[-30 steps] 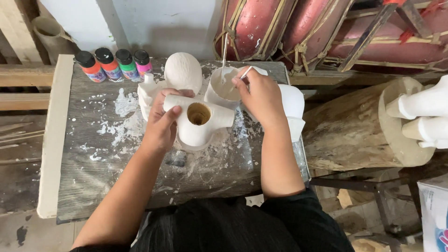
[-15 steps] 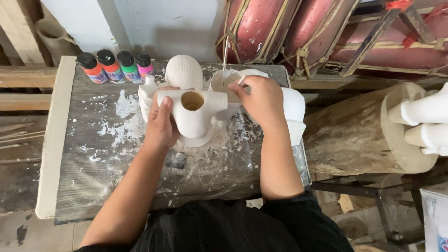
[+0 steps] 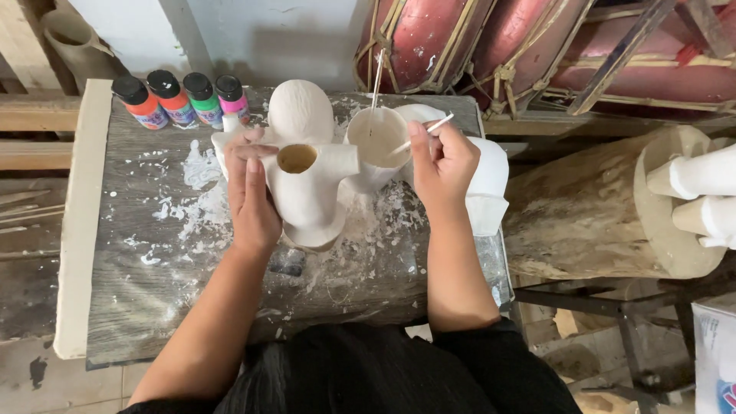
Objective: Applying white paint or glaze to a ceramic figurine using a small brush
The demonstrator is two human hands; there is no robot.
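Note:
My left hand (image 3: 251, 192) grips a white hollow figure body (image 3: 310, 195) with stub arms and an open neck hole, standing upright on the grey worktable (image 3: 138, 299). Just behind it sits a white egg-shaped head piece (image 3: 300, 111). My right hand (image 3: 445, 165) pinches a thin white brush (image 3: 420, 134), its tip dipped into a white cup of white paint (image 3: 377, 142). A second thin stick leans in that cup.
Several small paint bottles (image 3: 180, 100) with black caps line the table's back left edge. White splashes cover the tabletop. A white container (image 3: 487, 180) stands at the right edge. A log (image 3: 583, 222) and white figure parts (image 3: 701, 188) lie to the right; red drums (image 3: 429, 38) behind.
My right hand has shifted slightly and now dips the brush into the paint cup. My left hand kept hold of the figure body, which stands a little straighter.

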